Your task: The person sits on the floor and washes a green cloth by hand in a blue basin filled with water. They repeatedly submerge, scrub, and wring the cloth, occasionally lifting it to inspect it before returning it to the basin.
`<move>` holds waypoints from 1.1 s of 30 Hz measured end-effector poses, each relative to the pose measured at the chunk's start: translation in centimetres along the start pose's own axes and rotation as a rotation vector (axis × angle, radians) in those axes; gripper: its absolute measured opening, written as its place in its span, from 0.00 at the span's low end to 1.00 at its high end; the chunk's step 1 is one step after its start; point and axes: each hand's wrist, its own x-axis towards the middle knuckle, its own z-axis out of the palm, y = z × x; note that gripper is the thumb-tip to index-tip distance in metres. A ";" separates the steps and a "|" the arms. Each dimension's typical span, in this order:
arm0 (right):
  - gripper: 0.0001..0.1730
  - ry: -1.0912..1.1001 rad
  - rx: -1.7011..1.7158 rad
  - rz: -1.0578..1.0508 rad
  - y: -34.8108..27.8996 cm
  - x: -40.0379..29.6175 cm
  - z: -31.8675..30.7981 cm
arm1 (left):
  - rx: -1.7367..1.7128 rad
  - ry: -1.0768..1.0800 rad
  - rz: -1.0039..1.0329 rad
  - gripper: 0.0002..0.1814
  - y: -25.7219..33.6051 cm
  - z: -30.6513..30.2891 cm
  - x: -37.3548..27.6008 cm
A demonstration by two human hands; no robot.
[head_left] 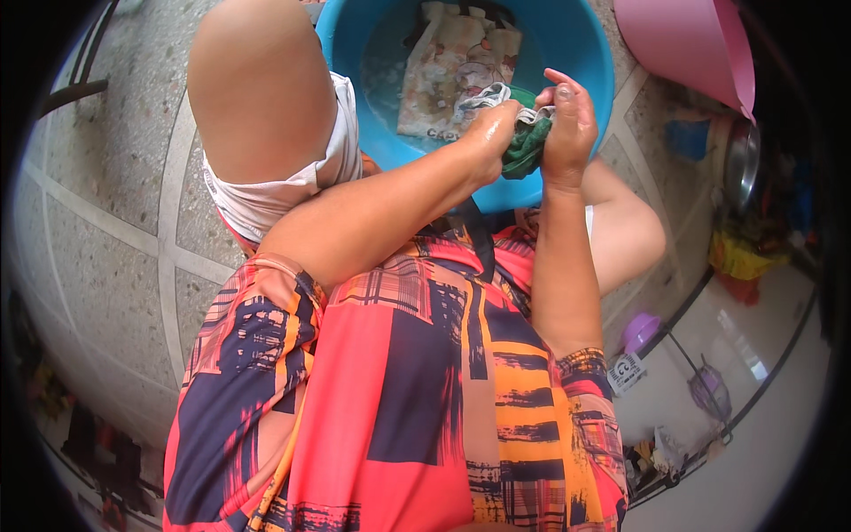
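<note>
Over the near right part of a blue plastic basin (pixel 602 73), my two hands hold a wet green cloth with white edging (pixel 525 147). My left hand (pixel 493 136) closes round its left side, and a bunched white part shows above that hand. My right hand (pixel 570 133) is on the cloth's right side, with some fingertips raised; its grip is partly hidden. Beyond my hands, a pale printed fabric bag (pixel 452 66) with dark handles lies in cloudy water in the basin. A green thing, partly hidden, shows just behind the held cloth.
The basin stands between my bent legs on a speckled tile floor (pixel 113 166). A pink tub (pixel 691 46) is at the upper right, with a metal vessel (pixel 741 163) below it. A small purple bowl (pixel 640 332) is farther down the right side. Dark furniture legs (pixel 76 93) show upper left.
</note>
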 end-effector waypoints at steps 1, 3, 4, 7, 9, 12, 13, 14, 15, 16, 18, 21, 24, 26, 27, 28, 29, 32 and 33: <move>0.15 -0.019 0.046 0.024 -0.2 0.1 -0.4 | -0.048 -0.056 -0.024 0.14 0.2 0.0 -0.1; 0.23 0.038 0.048 0.098 0.7 0.2 -2.2 | -0.142 -0.169 -0.072 0.14 0.5 0.1 -0.4; 0.24 0.085 0.016 0.136 1.6 0.3 -3.1 | -0.140 -0.137 -0.143 0.14 1.2 0.8 -1.5; 0.36 0.116 0.181 0.426 1.8 -0.2 -4.0 | -0.181 -0.308 -0.212 0.14 1.6 0.8 -1.5; 0.40 0.153 0.426 0.557 2.8 -0.7 -4.5 | -0.256 -0.440 -0.317 0.14 1.8 0.1 -1.2; 0.43 0.015 0.661 0.616 3.0 -1.3 -4.9 | -0.198 -0.517 -0.277 0.15 2.1 -0.2 -1.7; 0.43 -0.034 0.748 0.625 3.0 -1.4 -5.0 | -0.151 -0.522 -0.229 0.15 2.3 0.0 -2.0; 0.41 -0.080 0.788 0.608 2.9 -1.5 -5.3 | -0.071 -0.487 -0.174 0.15 2.5 0.4 -2.3; 0.39 -0.129 0.827 0.593 2.3 -1.4 -5.4 | -0.052 -0.438 -0.182 0.16 3.0 0.8 -2.7; 0.37 -0.179 0.865 0.577 1.8 -1.2 -5.5 | -0.033 -0.390 -0.190 0.16 3.5 1.1 -3.1; 0.33 -0.148 0.710 0.602 1.0 -0.5 -5.5 | 0.010 -0.323 -0.191 0.20 3.8 0.8 -3.1; 0.25 -0.102 0.310 0.578 1.0 0.7 -6.0 | -0.122 -0.451 -0.106 0.22 2.5 -0.8 -0.4; 0.23 -0.047 -0.268 0.447 2.3 0.2 -6.6 | -0.110 -0.206 -0.188 0.17 2.1 -0.4 0.1; 0.25 -0.045 -0.202 0.401 1.8 -0.4 -5.6 | -0.129 -0.161 -0.121 0.15 0.9 -1.4 2.6; 0.26 -0.029 -0.168 0.384 1.6 -1.2 -5.4 | -0.033 -0.002 -0.022 0.16 1.1 -0.1 1.0; 0.31 -0.069 -0.005 0.494 0.0 -1.8 -4.6 | 0.035 0.017 0.008 0.17 0.8 -0.6 2.0; 0.33 -0.145 0.076 0.481 -0.5 -2.3 -4.0 | 0.102 0.037 0.039 0.18 0.6 -1.2 3.0; 0.41 -0.346 0.236 0.448 -0.7 -3.2 -3.9 | 0.215 0.017 0.050 0.24 0.6 -1.1 2.4; 0.41 -0.341 0.223 0.455 -0.6 -3.3 -4.0 | 0.250 0.013 0.050 0.25 0.6 -1.2 2.2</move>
